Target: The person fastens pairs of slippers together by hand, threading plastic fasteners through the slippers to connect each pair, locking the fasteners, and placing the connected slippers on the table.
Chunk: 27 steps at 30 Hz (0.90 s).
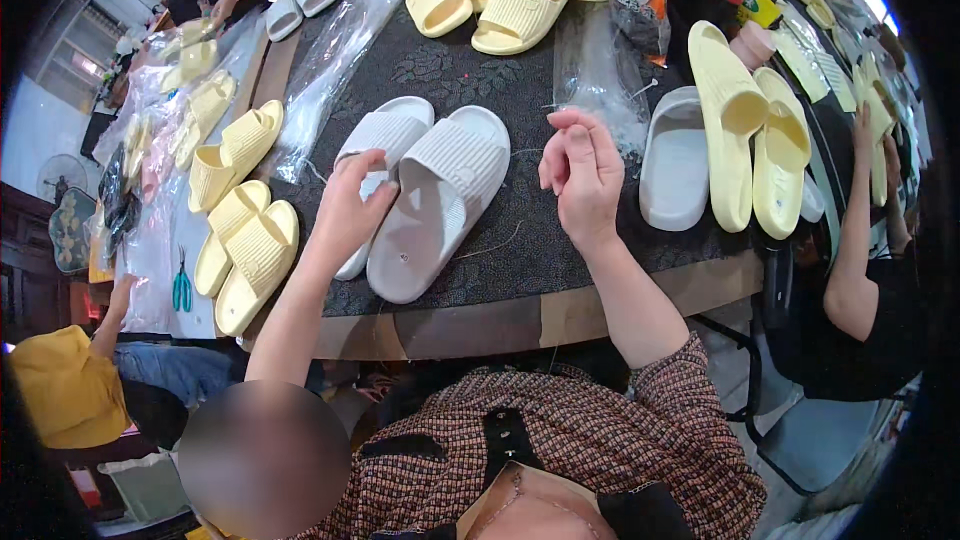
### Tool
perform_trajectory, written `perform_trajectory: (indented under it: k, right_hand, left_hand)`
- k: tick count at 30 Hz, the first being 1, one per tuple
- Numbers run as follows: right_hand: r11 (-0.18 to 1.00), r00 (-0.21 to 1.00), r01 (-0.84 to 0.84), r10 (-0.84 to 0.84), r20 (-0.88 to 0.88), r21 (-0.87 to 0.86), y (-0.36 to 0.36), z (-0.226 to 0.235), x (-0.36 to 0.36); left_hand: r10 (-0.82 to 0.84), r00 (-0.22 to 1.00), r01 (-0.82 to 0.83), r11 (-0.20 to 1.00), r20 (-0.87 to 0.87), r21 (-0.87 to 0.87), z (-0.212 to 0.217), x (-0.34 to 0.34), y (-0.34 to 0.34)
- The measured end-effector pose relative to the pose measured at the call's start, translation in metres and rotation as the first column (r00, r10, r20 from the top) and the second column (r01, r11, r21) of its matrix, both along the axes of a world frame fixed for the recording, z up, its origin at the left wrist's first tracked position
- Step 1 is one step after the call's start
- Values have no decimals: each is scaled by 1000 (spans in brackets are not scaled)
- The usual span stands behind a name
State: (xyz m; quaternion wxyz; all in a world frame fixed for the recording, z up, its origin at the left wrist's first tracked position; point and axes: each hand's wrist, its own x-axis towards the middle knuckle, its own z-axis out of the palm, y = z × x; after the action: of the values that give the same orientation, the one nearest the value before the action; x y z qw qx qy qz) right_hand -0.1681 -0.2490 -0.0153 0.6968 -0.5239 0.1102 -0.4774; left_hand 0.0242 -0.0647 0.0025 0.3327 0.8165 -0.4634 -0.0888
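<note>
Checked sleeve low, near the lens | left hand (352,208) fingers curled, pressing down white slide pair (425,190) directly under it | right hand (580,172) fingertips pinched on thin thread (505,235) trailing toward pair | risk: thread slips my pinch or snags; loose plastic bags (600,75) just beyond.

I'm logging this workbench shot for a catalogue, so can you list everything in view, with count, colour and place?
White slides: two, white, table centre, at the left hand.
Thread: one, pale, beside them.
Yellow slides: many, pale yellow, table's left, top and right.
Plastic bags: several, clear, upper table.
Snips: one, teal, far left.
Table: one, dark patterned top.
Co-workers: several, around the edges.
Left hand: on a white slide.
Right hand: raised, fingers pinched.
</note>
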Motion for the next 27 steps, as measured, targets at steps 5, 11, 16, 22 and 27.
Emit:
perform_trajectory:
  k: [5, 11, 16, 22, 27]
  right_hand:
    - [1000, 1000, -24, 24, -11, 2, 1, 0, 0]
    - [999, 998, -29, 27, -49, -42, 4, -1, 0]
    - [998, 993, -48, 42, -108, -50, 7, 2, -1]
    - [955, 945, -217, 155, -289, -200, 12, -6, 3]
    - [897, 898, -335, 211, -387, -288, 21, -5, 2]
  left_hand:
    - [24, 988, -40, 993, 153, 107, -6, -10, 15]
    - [-35, 930, -18, 990, 366, 140, -14, -21, 16]
    - [-46, 988, 25, 990, 146, 139, -15, -40, 7]
    - [-77, 997, 78, 979, -16, 188, 19, -68, 0]
    - [-118, 887, 236, 947, 446, -219, 39, -80, -11]
